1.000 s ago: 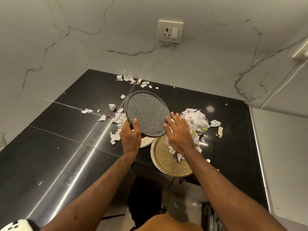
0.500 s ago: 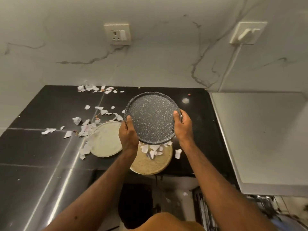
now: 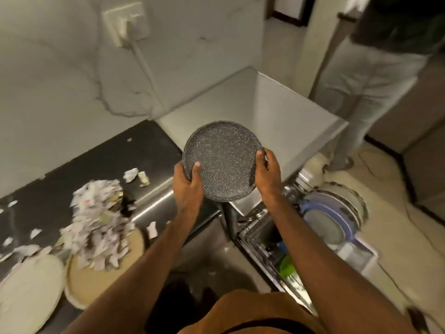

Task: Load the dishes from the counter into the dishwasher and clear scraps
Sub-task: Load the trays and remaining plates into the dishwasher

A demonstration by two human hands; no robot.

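Observation:
I hold a dark speckled round plate point(image 3: 224, 160) in the air, tilted toward me. My left hand point(image 3: 187, 186) grips its left rim and my right hand point(image 3: 268, 174) grips its right rim. The plate hangs above the edge of the steel dishwasher top point(image 3: 277, 116). Below right, the pulled-out dishwasher rack point(image 3: 262, 232) holds upright plates point(image 3: 332, 213), one blue-rimmed, and a green item point(image 3: 287, 265). On the black counter point(image 3: 134, 150) at left lie a tan plate point(image 3: 96, 283) heaped with torn paper scraps point(image 3: 98, 220) and a cream plate point(image 3: 29, 290).
Loose scraps point(image 3: 136, 175) are scattered on the counter. A wall socket with a plug and cable point(image 3: 127, 27) is on the marble wall. Another person point(image 3: 370, 75) stands at the back right on the tiled floor.
The view has swung right, from the counter toward the dishwasher. Both hands have carried the speckled plate rightward, off the counter and over the open rack's side.

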